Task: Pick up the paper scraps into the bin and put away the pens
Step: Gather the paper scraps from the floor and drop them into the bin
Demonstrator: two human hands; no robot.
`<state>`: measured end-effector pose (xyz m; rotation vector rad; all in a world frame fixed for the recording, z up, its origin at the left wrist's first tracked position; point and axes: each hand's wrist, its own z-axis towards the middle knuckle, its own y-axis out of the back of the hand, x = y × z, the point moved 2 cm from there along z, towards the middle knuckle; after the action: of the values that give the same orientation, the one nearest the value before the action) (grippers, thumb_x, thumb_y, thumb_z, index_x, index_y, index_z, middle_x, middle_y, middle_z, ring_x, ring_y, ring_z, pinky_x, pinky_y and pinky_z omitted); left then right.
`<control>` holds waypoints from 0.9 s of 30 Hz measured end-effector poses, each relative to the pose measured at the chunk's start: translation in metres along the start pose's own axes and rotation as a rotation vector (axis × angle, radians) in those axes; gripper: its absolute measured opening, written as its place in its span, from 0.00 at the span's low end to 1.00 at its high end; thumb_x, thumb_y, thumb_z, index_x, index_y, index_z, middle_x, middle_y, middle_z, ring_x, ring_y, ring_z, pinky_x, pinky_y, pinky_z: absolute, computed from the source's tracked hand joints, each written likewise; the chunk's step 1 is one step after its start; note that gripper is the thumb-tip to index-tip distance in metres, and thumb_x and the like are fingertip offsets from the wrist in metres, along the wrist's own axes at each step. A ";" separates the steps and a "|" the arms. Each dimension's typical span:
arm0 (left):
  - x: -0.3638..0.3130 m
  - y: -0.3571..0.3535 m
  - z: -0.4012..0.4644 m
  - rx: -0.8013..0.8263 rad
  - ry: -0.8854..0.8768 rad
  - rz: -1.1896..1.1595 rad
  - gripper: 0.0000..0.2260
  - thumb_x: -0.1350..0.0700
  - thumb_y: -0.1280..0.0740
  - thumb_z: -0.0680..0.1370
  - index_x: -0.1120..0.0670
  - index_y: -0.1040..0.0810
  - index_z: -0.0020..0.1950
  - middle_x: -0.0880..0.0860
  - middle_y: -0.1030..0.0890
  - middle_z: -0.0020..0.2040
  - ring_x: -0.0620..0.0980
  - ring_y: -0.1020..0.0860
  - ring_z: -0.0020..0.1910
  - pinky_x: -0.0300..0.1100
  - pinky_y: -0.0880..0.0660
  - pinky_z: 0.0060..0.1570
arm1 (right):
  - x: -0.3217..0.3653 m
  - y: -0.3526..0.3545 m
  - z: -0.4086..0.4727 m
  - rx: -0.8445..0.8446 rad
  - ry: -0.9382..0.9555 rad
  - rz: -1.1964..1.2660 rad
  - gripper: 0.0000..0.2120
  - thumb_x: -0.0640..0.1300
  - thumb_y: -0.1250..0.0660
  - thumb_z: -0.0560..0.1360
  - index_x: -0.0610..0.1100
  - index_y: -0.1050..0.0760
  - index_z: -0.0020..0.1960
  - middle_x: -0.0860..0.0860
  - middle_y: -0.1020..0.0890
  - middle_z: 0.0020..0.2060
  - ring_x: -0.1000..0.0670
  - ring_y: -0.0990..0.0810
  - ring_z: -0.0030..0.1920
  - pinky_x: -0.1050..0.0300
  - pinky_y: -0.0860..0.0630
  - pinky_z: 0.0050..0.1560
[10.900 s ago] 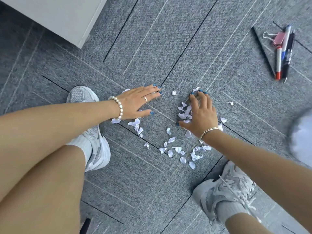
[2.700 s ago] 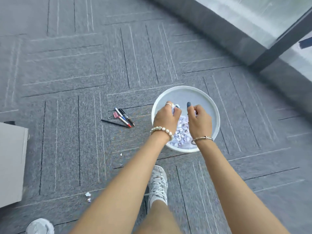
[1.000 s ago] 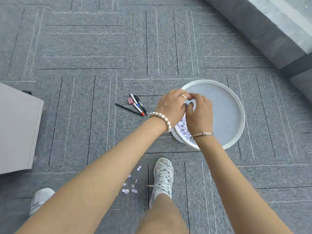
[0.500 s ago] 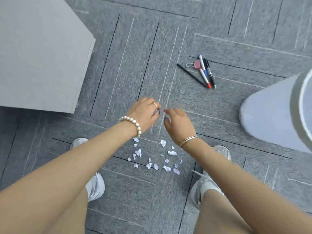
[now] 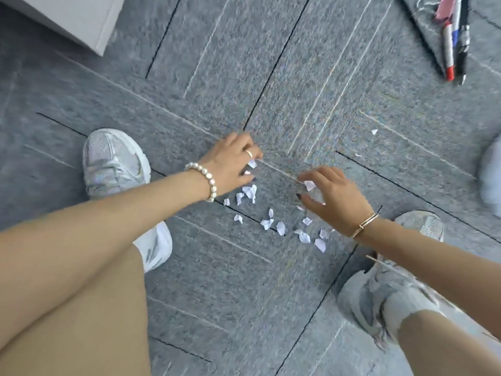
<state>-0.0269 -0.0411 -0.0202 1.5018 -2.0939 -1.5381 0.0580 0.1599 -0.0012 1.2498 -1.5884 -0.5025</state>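
— What lies on the floor (image 5: 311, 85) here?

— Paper scraps (image 5: 267, 223), small, white and crumpled, their edges torn and curled, are scattered over grey carpet tiles with a coarse speckled weave, thin pale stripes and dark seams. Most sit in a loose cluster between the two hands; two stray bits lie apart toward the right.

— And the hands?

— The left hand (image 5: 233, 161), ringed and wearing a pearl bracelet (image 5: 204, 180), rests low on the carpet, its fingers curled over a scrap at their tips. The right hand (image 5: 334, 196), with a slim metal bangle (image 5: 364, 225), hovers just above the cluster, fingers bent and loosely spread; a white scrap shows at its fingertips, but blur hides whether they pinch it.

— The pens?

— The pens (image 5: 454, 39) lie side by side at the upper right, well apart from the scraps — one red-tipped, one with blue, one black — beside a pink binder clip (image 5: 442, 10) and a thin dark stick.

— The bin?

— A pale blurred edge of the bin (image 5: 492, 175) shows at the right border. White mesh sneakers (image 5: 115, 164) flank the scraps, and a light cabinet corner (image 5: 73, 17) sits at upper left.
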 end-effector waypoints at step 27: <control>-0.006 -0.018 -0.002 -0.138 0.183 -0.159 0.05 0.60 0.35 0.73 0.59 0.24 0.47 0.55 0.24 0.44 0.50 0.24 0.38 0.42 0.24 0.38 | -0.032 -0.019 0.000 -0.207 -0.097 0.099 0.10 0.47 0.33 0.72 0.44 0.22 0.50 0.48 0.22 0.43 0.48 0.25 0.44 0.52 0.23 0.43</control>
<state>-0.0112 -0.0371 -0.0308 1.7215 -1.7707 -1.4969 0.0649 0.1810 -0.0305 1.0001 -1.6251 -0.6549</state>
